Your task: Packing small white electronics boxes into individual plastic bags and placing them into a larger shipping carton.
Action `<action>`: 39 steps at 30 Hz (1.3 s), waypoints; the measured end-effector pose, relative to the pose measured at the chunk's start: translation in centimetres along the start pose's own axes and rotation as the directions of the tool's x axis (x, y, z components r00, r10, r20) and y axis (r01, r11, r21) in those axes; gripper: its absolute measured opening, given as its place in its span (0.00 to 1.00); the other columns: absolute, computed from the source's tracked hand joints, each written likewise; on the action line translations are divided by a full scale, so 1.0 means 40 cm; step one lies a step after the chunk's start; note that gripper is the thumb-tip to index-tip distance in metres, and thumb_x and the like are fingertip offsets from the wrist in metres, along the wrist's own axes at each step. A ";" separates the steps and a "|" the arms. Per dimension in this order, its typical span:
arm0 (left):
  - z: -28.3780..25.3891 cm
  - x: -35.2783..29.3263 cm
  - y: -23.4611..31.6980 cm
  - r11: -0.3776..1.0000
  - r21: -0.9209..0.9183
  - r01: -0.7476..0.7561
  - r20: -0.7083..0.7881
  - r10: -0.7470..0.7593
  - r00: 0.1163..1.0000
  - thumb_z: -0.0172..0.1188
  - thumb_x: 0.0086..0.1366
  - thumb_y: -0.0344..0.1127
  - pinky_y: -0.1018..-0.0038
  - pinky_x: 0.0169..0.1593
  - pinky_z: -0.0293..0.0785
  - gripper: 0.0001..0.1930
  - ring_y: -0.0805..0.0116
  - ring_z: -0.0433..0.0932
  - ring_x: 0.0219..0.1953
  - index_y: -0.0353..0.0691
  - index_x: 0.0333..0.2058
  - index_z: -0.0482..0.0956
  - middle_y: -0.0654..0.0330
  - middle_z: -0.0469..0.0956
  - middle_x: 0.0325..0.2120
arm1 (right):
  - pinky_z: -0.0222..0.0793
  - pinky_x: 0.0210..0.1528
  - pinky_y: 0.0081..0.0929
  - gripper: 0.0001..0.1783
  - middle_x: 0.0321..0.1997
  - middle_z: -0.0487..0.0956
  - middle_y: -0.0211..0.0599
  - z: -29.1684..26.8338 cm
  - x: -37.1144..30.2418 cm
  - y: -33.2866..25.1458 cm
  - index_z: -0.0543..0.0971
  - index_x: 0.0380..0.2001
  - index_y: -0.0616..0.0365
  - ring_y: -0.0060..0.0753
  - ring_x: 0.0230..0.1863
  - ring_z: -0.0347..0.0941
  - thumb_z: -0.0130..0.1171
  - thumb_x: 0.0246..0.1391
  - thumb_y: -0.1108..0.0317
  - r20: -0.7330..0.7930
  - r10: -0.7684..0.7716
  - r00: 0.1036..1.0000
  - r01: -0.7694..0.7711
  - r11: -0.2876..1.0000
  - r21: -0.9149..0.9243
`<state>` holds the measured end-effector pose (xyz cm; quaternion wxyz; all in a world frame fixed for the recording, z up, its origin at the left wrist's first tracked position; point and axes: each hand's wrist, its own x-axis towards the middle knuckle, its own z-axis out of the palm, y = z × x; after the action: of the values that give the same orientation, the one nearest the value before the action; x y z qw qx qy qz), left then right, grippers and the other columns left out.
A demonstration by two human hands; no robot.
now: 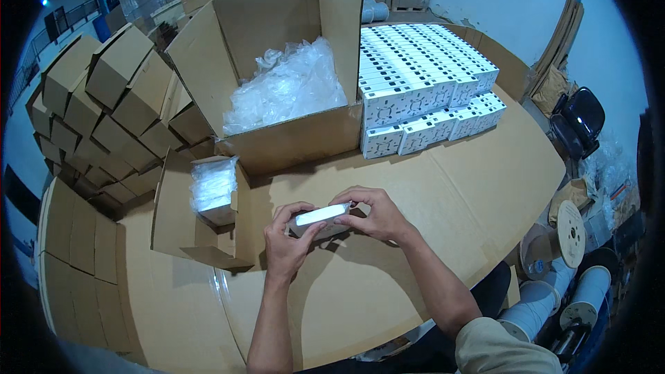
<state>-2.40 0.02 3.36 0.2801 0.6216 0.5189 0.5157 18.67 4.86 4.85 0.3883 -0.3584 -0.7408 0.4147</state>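
Between my two hands, above the cardboard-covered table, is a white rectangular box-like piece (321, 216). My left hand (287, 235) grips its left end, thumb on the near side. My right hand (374, 213) pinches its right end, where something like clear plastic shows. To the left of my hands stands a small open carton (239, 235) holding several plastic-wrapped white pieces (213, 183). Beyond it, a large open carton (291, 140) is heaped with clear plastic bags (291, 86). Rows of stacked white pieces with dark slots (426, 69) stand at the far right.
Many brown cartons (114, 107) are piled at the far left, and more cartons (76, 235) line the table's left edge. Right of the table are cable spools (571, 234), a black chair (576, 121) and loose plastic. Bare cardboard tabletop (478, 187) extends right of my hands.
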 end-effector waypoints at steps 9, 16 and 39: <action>-0.004 -0.007 -0.002 0.942 -0.212 0.262 0.092 -0.247 0.965 0.74 0.57 0.27 0.76 0.45 0.76 0.16 0.75 0.78 0.42 0.36 0.44 0.80 0.63 0.81 0.39 | 0.76 0.48 0.38 0.17 0.42 0.84 0.43 -0.002 -0.005 -0.021 0.84 0.46 0.57 0.45 0.44 0.80 0.69 0.52 0.70 0.063 -0.116 0.991 0.130 0.948 -0.289; 0.010 -0.055 -0.064 0.954 -0.194 0.230 0.117 -0.210 0.971 0.67 0.66 0.30 0.74 0.48 0.76 0.22 0.72 0.78 0.46 0.36 0.57 0.72 0.58 0.80 0.45 | 0.76 0.43 0.40 0.13 0.38 0.83 0.47 -0.001 0.007 -0.056 0.81 0.43 0.61 0.50 0.38 0.80 0.67 0.55 0.70 0.138 -0.111 0.984 0.162 0.876 -0.455; -0.101 -0.454 0.138 0.724 0.689 0.039 0.072 -0.122 0.990 0.60 0.66 0.44 0.49 0.70 0.54 0.31 0.40 0.59 0.68 0.37 0.64 0.69 0.49 0.66 0.65 | 0.81 0.43 0.26 0.09 0.39 0.83 0.46 0.327 0.258 -0.124 0.72 0.43 0.69 0.28 0.41 0.83 0.59 0.63 0.77 0.040 -0.120 0.992 0.097 0.923 0.372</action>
<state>-2.92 -19.37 3.13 0.0814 0.6858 0.6824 0.2394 1.67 7.29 7.53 0.4481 -0.2246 -0.6800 0.5351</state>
